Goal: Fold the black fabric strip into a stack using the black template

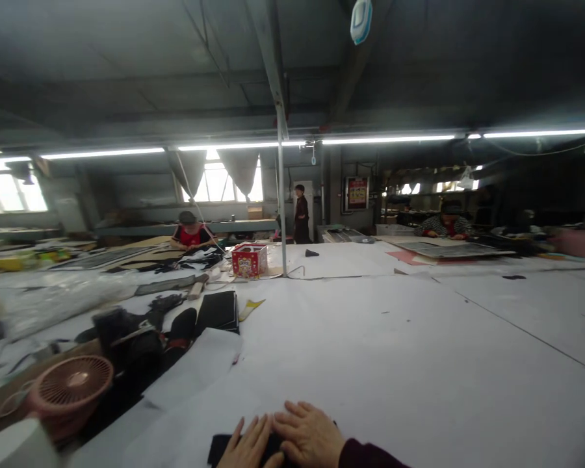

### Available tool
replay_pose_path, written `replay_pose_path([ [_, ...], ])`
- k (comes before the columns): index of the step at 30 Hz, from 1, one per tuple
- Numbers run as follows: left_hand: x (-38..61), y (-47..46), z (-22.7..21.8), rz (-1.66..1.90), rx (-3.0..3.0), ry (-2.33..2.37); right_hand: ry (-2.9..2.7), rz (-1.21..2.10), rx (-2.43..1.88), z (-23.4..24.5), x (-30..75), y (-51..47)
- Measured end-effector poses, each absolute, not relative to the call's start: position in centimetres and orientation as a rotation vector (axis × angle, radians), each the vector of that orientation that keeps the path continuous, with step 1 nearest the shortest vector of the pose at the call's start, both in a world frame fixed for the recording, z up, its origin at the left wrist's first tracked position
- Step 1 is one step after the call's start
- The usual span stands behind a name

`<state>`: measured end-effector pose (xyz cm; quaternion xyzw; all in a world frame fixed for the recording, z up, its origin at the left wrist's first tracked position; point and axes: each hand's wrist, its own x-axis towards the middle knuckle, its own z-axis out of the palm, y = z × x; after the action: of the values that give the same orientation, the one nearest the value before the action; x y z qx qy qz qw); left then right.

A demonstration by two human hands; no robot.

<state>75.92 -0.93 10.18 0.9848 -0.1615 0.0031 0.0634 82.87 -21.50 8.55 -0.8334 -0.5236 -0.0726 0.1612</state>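
Both of my hands lie side by side on a piece of black fabric (218,444) at the bottom edge of the view. My left hand (247,445) rests flat on it with the fingers stretched forward. Close beside it, my right hand (308,431) is also laid flat, its fingers pointing left and nearly touching the left hand. A dark sleeve covers the right wrist. Most of the fabric is hidden under the hands, so its shape cannot be made out. Beneath it lies a broad white tabletop (370,364).
To the left are a pink fan (73,383), a stack of black pieces (218,311), white paper (195,364) and dark scraps. A red box (249,261) stands by a thin pole (282,214). Co-workers sit at far left (191,233) and far right (447,224); another person (301,214) stands behind.
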Motion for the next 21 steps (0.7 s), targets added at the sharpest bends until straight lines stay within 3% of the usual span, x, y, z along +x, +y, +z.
replay_pose_path([
  [6, 79.9, -8.4, 13.7, 0.253, 2.705, -0.348, -1.438, -0.223, -2.343, 6.2, 84.6, -20.2],
  [14, 81.9, -9.9, 8.0, 0.249, 2.425, -0.086, -1.330, -0.034, -2.312, 3.7, 86.4, -20.2],
  [21, 81.1, -8.2, 7.6, 0.222, 2.347, -0.106, -1.408, -0.062, -2.361, 3.0, 87.2, -20.6],
])
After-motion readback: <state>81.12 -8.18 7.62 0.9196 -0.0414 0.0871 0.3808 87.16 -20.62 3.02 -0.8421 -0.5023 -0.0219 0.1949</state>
